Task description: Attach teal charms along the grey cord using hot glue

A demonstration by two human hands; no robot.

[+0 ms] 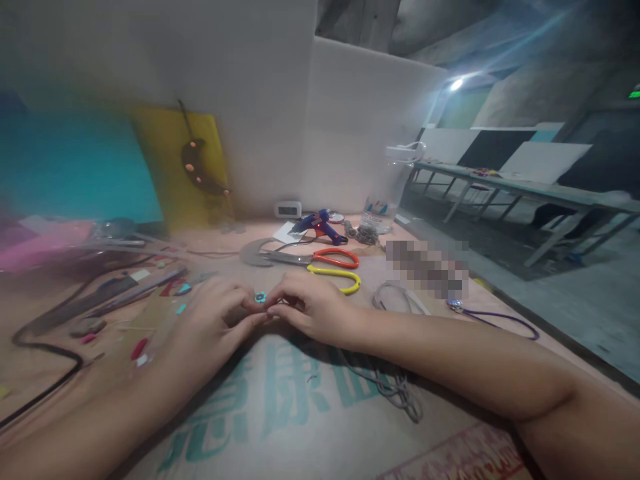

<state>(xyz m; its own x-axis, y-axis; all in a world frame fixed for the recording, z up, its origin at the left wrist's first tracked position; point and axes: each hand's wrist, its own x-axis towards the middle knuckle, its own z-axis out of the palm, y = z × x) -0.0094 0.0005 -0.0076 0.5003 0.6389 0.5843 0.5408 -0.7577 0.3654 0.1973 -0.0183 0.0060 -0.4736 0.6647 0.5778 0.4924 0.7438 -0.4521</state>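
Both hands meet over the printed cardboard in the middle of the table. A small turquoise flower-shaped piece (261, 297) with a dark centre shows at the fingertips of my left hand (220, 313), which is closed in a pinch. Pressed fingertip to fingertip against it is my right hand (305, 303), also pinching; what lies between its fingers is hidden. Loops of grey cord (400, 393) come out from under my right forearm. Just beyond the hands lie scissors (335, 258) with one red and one yellow handle.
A blue glue gun (320, 225) rests behind the scissors, near a bundle of grey yarn (363, 232). A small white digital clock (288, 209) stands by the white partition. Scraps and a black cable (70, 353) lie at left, a purple cord loop (505, 323) at right.
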